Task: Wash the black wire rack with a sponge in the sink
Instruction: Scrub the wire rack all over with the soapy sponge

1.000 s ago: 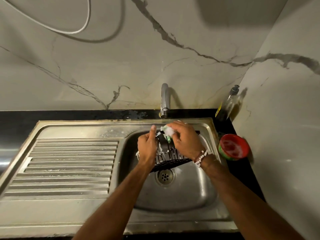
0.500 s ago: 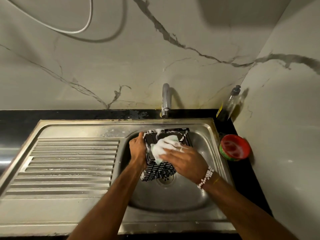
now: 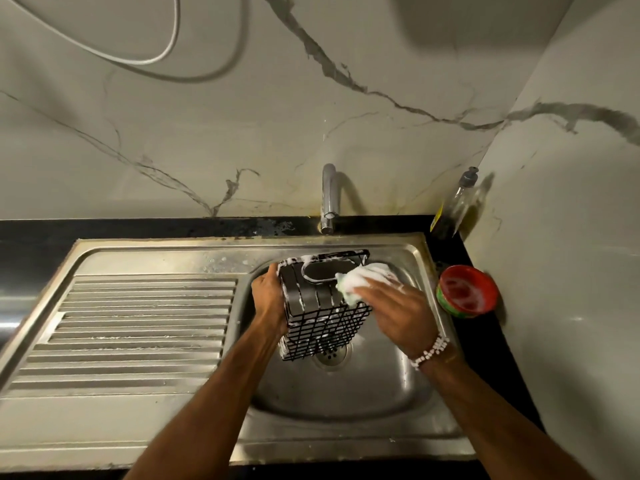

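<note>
Rack (image 3: 322, 306) tilted over sink (image 3: 346, 410) basin, long axis running away from viewer. Left hand (image 3: 268, 299) clamps its left edge; right hand (image 3: 398, 306) presses sponge (image 3: 360, 282) on the right side (nearer unscrubbed wires, likely).

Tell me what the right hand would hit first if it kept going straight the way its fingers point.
The right hand points up and left, pressing the foamy sponge against the black wire rack. Pushing on, it would likely meet the rack's right side first, then the left hand beyond; depth is uncertain.
</note>
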